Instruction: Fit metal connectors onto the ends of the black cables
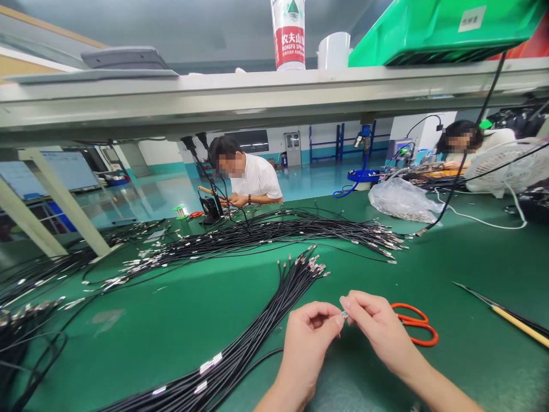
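Note:
Both hands meet over the green mat, fingertips nearly touching around a small metallic connector (345,315). My left hand (312,343) pinches it from the left, with a black cable (268,356) running in behind that hand. From the right, my right hand (377,326) holds the same piece between thumb and finger. A bundle of black cables (257,332) with metal ends lies just left of my hands. Orange-handled scissors (422,326) rest beside my right hand, their blades hidden by it.
A long pile of black cables (266,229) crosses the green table (171,309). Tweezers (476,293) and a yellow-handled tool (521,327) lie right. A clear plastic bag (403,197) and white fan (506,166) stand behind. Overhead runs a shelf (240,91). Two people sit beyond.

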Available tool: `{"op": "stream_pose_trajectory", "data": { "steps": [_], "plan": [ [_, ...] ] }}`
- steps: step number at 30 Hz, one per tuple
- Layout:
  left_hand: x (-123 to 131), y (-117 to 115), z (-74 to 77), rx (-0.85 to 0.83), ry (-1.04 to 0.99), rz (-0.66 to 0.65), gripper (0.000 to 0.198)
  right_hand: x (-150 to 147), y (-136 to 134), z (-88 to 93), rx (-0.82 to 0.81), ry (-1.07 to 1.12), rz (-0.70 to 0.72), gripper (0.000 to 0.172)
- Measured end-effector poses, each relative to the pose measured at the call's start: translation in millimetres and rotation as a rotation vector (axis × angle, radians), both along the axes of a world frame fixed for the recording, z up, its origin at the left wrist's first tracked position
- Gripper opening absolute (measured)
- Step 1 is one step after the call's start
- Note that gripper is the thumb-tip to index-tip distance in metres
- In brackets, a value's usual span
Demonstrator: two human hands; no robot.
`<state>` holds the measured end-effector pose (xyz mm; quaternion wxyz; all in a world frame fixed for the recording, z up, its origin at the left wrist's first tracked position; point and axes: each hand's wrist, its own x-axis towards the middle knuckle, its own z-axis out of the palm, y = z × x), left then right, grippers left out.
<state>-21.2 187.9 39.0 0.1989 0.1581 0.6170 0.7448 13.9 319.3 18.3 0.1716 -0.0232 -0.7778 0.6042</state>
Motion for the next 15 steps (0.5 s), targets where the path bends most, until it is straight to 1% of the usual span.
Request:
{"op": "stream_pose_trajectory", "data": {
  "steps": [4, 8, 11, 15],
  "plan": [
    [-1.7, -0.8, -1.4, 0.032, -0.059, -0.055, 0.007, 1.3, -0.9, 1.8, 0.047, -0.01, -0.004, 0.039],
    [-1.8, -1.7, -5.2, 0.113, -0.106, -0.08, 0.005, 2.6, -1.6, 3.2, 0.04, -0.008, 0.013, 0.039],
    [-1.3, -1.8, -6.4, 0.156, -0.152, -0.085, 0.005, 2.5, -2.4, 2.9, -0.019, -0.006, 0.029, 0.039],
    [-2.2, -1.4, -7.0, 0.177, -0.214, -0.096, 0.005, 0.2, -3.0, -1.7, -0.149, -0.015, 0.059, 0.038]
  ]
}}
